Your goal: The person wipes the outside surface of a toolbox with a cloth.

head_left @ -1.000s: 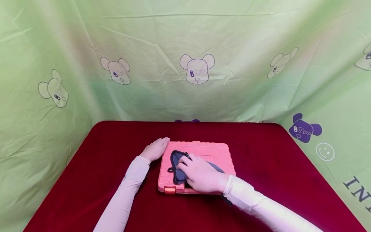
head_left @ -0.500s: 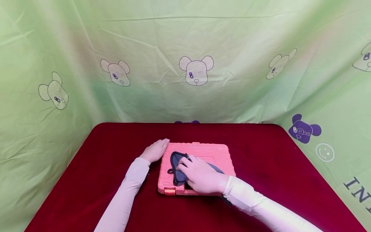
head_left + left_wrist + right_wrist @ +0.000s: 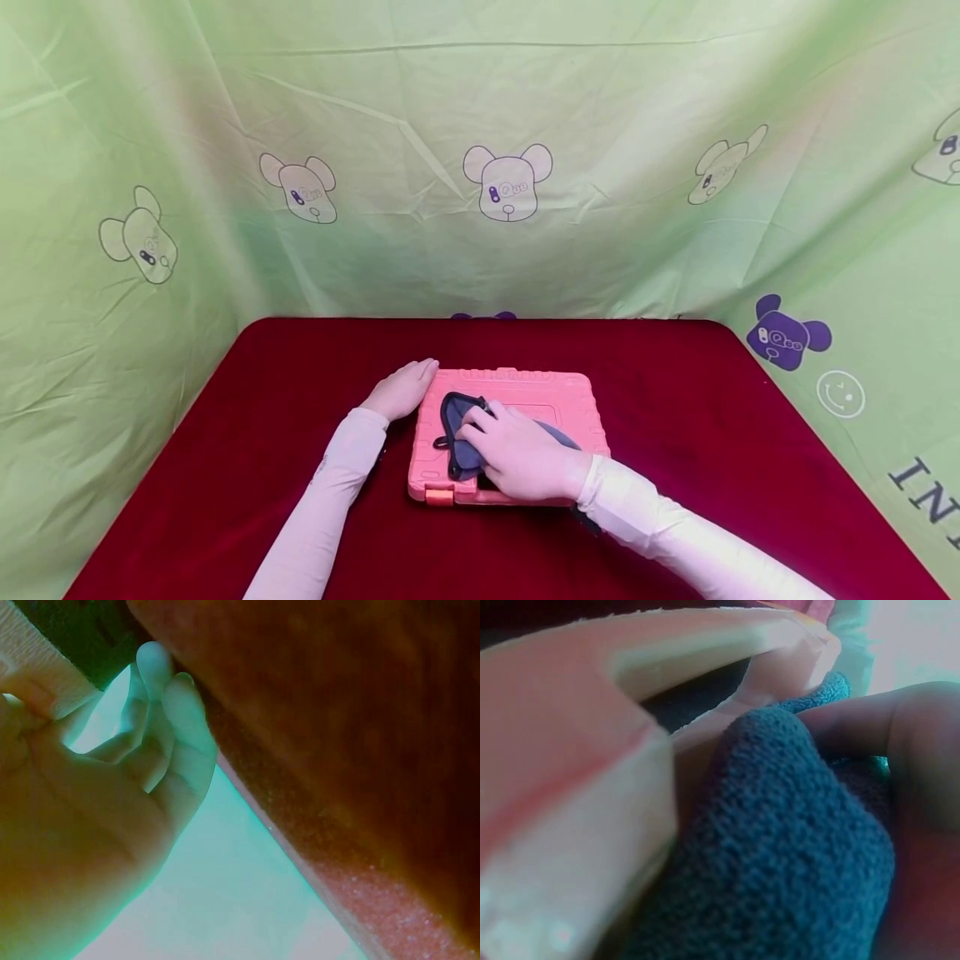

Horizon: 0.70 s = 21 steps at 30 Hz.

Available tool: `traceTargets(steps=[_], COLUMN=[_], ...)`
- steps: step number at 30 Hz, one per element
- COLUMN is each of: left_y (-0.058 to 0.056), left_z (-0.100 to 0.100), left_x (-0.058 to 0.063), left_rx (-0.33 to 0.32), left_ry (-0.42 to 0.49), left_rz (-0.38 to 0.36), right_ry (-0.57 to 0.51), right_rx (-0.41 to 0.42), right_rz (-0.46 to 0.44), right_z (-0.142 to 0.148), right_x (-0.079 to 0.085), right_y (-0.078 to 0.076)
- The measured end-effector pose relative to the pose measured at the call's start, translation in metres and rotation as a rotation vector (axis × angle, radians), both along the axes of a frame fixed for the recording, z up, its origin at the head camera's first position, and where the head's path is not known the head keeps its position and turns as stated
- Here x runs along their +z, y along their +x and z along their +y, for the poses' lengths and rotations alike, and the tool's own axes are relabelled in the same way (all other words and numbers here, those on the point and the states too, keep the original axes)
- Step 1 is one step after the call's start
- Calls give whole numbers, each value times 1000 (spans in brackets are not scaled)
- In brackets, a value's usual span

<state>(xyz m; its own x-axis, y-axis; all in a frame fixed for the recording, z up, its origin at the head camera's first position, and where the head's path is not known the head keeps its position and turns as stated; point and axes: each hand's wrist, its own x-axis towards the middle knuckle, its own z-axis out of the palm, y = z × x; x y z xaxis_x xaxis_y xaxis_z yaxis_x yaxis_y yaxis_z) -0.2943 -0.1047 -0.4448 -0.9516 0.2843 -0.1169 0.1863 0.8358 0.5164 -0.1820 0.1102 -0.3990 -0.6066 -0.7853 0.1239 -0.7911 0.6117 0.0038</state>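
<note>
A pink plastic carrying case (image 3: 573,404) with an orange latch (image 3: 439,497) lies flat on the table, its front edge towards me. On its lid is a dark blue cloth (image 3: 467,457) with black trim and a small loop at the left. My right hand (image 3: 525,454) grips the cloth with bent fingers and covers much of it. In the right wrist view the fuzzy cloth (image 3: 780,840) bunches beside the case's handle (image 3: 705,667). At the case's left side rests my left hand (image 3: 400,392), fingers extended along the edge, with no object held.
A dark red cloth covers the table (image 3: 300,350). Green curtains (image 3: 375,250) printed with bear heads rise behind it and at both sides. My sleeves (image 3: 322,492) reach in from the front.
The head view has tipped up very slightly, so everything sits a few pixels lower. Both hands, the cloth and the case otherwise keep their places.
</note>
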Motion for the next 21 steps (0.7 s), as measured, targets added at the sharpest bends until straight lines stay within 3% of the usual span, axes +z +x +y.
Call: traceTargets(steps=[21], left_y=[1], left_z=[1], left_x=[0], left_rx=[6], left_ry=[-7], left_rz=[-10], right_ry=[-9], right_rx=[-12], right_rz=[-6], right_z=[1], right_x=[-1], right_y=[1])
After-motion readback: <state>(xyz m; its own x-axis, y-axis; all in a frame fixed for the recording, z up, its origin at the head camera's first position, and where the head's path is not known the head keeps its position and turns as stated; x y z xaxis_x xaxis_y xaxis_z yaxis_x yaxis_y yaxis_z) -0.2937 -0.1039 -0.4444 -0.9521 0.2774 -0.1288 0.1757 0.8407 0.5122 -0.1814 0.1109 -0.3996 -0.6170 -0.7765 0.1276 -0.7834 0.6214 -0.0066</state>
